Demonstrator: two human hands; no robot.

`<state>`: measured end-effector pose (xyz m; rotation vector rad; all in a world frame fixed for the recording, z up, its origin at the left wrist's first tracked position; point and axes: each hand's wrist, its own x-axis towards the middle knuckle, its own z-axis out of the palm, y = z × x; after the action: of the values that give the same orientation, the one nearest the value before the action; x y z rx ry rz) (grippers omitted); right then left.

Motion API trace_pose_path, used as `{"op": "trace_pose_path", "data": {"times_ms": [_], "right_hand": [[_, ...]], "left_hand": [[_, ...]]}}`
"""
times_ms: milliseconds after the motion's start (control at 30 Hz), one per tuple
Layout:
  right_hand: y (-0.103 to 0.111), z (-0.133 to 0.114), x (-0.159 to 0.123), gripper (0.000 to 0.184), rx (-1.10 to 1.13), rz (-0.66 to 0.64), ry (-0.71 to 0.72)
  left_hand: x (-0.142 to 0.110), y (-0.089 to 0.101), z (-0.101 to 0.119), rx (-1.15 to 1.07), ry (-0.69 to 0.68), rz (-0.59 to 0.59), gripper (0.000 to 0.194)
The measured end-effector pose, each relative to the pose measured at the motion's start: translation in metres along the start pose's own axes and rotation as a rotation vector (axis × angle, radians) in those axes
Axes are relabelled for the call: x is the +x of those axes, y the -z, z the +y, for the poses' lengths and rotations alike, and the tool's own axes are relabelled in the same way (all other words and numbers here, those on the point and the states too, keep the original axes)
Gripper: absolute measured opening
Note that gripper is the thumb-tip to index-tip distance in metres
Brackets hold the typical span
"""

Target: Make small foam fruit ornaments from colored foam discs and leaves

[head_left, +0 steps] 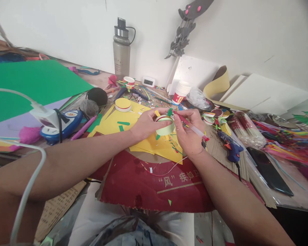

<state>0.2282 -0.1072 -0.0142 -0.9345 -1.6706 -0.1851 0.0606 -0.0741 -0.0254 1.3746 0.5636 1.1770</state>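
Note:
My left hand (148, 125) is closed around a short pale-green paper drum (165, 127) with a dark red band and yellow and green paper tabs at its rim. In my right hand (189, 131), thumb and fingers pinch a slim red pen-like stick (185, 121) with a translucent barrel and red end. Its tip meets a small green paper piece (170, 112) at the drum's top edge. Beneath both hands lie yellow paper sheets (141, 149) with green strips (123, 123) on them. A similar yellow-topped drum (123, 105) sits to the left.
Red cardboard (133, 191) covers the front edge. A bottle (121, 51) and paper cups (181, 92) stand at the back. To the right are a glue gun (230, 147) and a phone (269, 171). A white cable (38, 167) crosses near my left arm.

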Motion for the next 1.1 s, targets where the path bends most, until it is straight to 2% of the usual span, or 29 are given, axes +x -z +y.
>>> {"op": "trace_pose_path", "data": {"times_ms": [1100], "right_hand": [[-0.0009, 0.001, 0.0001, 0.013, -0.002, 0.015, -0.011]], "left_hand": [[-0.0015, -0.0004, 0.0031, -0.008, 0.006, 0.0, 0.051]]}}
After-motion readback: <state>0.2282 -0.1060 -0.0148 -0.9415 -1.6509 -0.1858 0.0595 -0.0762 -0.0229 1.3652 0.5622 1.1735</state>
